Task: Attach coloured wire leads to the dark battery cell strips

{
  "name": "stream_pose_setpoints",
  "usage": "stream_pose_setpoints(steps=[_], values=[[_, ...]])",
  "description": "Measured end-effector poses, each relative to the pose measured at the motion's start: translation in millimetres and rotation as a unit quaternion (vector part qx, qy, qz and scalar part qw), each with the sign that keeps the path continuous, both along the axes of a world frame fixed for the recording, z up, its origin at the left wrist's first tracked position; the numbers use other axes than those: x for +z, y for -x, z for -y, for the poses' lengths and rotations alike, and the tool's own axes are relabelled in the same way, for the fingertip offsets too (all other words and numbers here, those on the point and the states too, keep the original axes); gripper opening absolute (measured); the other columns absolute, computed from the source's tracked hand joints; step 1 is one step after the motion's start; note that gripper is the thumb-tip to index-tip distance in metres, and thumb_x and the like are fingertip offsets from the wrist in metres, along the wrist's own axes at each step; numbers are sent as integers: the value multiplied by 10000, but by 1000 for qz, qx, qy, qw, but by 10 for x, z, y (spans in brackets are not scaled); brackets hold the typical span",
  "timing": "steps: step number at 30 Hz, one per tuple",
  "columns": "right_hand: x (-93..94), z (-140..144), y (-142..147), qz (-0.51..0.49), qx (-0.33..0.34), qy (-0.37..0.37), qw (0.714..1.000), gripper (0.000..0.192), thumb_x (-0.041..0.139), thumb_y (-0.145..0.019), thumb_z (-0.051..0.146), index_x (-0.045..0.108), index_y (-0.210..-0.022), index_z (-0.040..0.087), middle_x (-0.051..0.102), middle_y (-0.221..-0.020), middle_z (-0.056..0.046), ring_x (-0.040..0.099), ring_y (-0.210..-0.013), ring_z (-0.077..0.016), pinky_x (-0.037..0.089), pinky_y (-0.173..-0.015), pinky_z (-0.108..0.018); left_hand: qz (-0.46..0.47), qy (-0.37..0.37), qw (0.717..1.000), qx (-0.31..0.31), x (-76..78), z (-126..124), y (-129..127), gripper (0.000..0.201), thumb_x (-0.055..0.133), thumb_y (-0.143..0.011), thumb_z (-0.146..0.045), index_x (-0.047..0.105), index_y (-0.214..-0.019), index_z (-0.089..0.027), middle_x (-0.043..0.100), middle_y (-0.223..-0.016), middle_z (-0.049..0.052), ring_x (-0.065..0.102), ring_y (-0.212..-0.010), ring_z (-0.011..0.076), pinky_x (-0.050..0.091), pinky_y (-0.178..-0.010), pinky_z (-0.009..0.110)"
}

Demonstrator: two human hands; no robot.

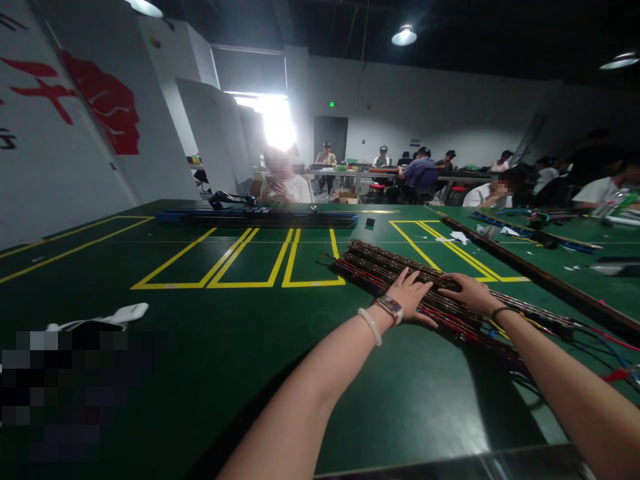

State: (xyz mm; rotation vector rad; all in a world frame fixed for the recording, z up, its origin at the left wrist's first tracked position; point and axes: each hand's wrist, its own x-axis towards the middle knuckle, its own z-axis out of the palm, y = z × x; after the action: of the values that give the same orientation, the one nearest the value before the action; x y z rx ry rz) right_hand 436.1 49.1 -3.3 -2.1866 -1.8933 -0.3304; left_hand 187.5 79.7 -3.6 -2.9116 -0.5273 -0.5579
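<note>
A row of long dark strips with red and black wires (395, 267) lies slanted on the green table (240, 347), right of centre. My left hand (413, 297) rests flat on the strips with its fingers spread; the wrist wears a watch and a pale bracelet. My right hand (470, 293) lies palm down on the same strips just to the right, a dark band around its wrist. Neither hand grips anything. Loose red, blue and yellow wires (610, 347) trail from the strips' near end at the right.
Yellow tape boxes (240, 267) mark the table. A long blue and black bar (260, 218) lies at the far edge. A white object (120, 315) sits at the left. A second green table (550, 247) stands to the right. Several people sit at tables in the background.
</note>
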Motion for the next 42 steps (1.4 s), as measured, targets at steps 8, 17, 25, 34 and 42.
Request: stream_pose_setpoints(steps=[8, 17, 25, 34, 42], values=[[324, 6, 712, 25, 45, -71, 996, 578, 388, -862, 546, 427, -1343, 227, 399, -1420, -109, 335, -1310, -311, 229, -1060, -544, 58, -9, 997, 46, 199, 205, 772, 788, 311, -819, -683, 332, -1394, -144, 367, -1438, 113, 152, -1392, 251, 32, -1148, 464], [140, -19, 1977, 154, 377, -25, 913, 478, 461, -898, 269, 394, -1370, 304, 304, -1480, -14, 231, -1370, -237, 143, -1124, -505, 138, 44, 968, 203, 271, 231, 2398, 441, 366, -911, -384, 379, -1312, -201, 435, -1372, 87, 270, -1354, 225, 157, -1142, 483], [14, -265, 1914, 153, 307, -24, 939, 427, 408, -912, 261, 453, -1331, 334, 355, -1454, -8, 256, -1359, -261, 120, -1110, -554, 191, 22, 944, 268, 209, 261, 3018, 398, 373, -907, -315, 370, -1296, -231, 469, -1321, 72, 337, -1312, 223, 199, -1129, 508], [-152, -657, 1393, 176, 160, -22, 971, 433, 312, -915, 302, 473, -1317, 329, 383, -1439, -34, 352, -1302, -294, 86, -1069, -601, 119, 27, 961, 249, 212, 377, 2984, 355, 355, -908, -260, 466, -1240, -200, 517, -1271, 60, 340, -1306, 206, 204, -1145, 468], [-309, -1041, 596, 124, 42, -4, 991, 426, 393, -862, 328, 556, -1255, 323, 383, -1428, -124, 441, -1202, -376, 126, -984, -658, 88, 37, 970, 223, 194, 446, 2911, 345, 361, -915, -263, 501, -1224, -200, 532, -1255, 57, 343, -1308, 197, 208, -1144, 460]])
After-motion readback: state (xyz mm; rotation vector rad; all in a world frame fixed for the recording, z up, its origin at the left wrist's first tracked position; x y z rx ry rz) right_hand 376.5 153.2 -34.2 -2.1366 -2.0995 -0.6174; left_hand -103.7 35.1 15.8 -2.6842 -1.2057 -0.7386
